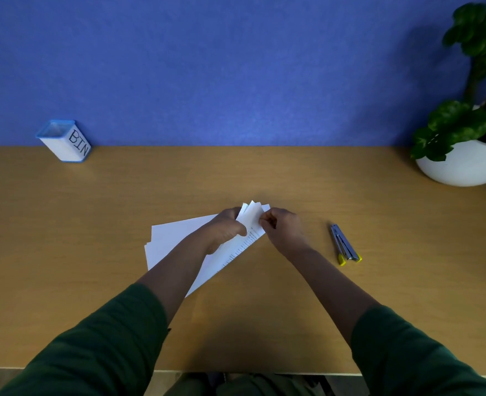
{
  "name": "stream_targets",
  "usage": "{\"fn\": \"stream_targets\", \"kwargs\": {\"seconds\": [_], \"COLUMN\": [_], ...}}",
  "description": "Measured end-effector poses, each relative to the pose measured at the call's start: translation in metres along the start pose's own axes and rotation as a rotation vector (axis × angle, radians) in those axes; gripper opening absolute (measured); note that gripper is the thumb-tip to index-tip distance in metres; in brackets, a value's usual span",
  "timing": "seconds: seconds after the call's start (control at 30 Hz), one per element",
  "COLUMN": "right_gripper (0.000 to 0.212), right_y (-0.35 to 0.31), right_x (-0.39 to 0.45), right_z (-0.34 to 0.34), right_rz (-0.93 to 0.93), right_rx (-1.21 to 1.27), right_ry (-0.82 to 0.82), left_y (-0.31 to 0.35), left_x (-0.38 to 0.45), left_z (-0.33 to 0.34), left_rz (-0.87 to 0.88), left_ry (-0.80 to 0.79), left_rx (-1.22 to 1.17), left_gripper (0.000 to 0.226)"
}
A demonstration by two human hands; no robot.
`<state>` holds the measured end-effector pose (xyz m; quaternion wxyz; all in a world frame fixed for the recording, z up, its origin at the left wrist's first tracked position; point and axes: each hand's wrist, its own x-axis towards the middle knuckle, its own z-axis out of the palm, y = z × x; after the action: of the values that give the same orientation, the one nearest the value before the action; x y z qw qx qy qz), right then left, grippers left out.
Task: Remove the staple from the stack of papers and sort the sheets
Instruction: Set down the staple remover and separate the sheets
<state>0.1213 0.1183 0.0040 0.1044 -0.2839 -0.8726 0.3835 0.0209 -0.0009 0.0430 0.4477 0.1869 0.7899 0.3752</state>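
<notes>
You've only got the one head cam, wide-angle, looking forward and down over the desk [93, 252] toward the blue wall [236, 67], hands close in mid-frame.

Light-brown wooden tabletop [93, 238] — smooth, matt, with faint grain. Stack of thin white paper sheets [173, 238] near the front-centre edge: matt, fine print on the top sheet. Slim staple remover [343, 244] toward the right edge: brushed grey metal, yellow plastic tips. White rectangular container with blue plastic rim [64, 141], back-left corner — smooth. Round white plant pot [462, 167], back-right corner: smooth, slightly glossy. Dark green cloth sleeves [93, 347]: matt.
</notes>
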Motion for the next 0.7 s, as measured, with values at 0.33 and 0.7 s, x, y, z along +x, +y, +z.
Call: {"fn": "stream_targets", "kwargs": {"seconds": [0.33, 0.7], "right_gripper": [0.013, 0.015], "right_y": [-0.0017, -0.0072], "right_x": [-0.0001, 0.0024], "right_z": [0.001, 0.0003], "right_rz": [-0.009, -0.027], "right_rx": [-0.088, -0.216], "right_ry": [0.031, -0.024], "left_y": [0.0054, 0.0027], "left_x": [0.0038, 0.0048], "left_z": [0.0078, 0.007], "left_rz": [0.028, 0.083], "left_ry": [0.078, 0.098], "left_rx": [0.0, -0.002], "left_gripper": [0.041, 0.028]}}
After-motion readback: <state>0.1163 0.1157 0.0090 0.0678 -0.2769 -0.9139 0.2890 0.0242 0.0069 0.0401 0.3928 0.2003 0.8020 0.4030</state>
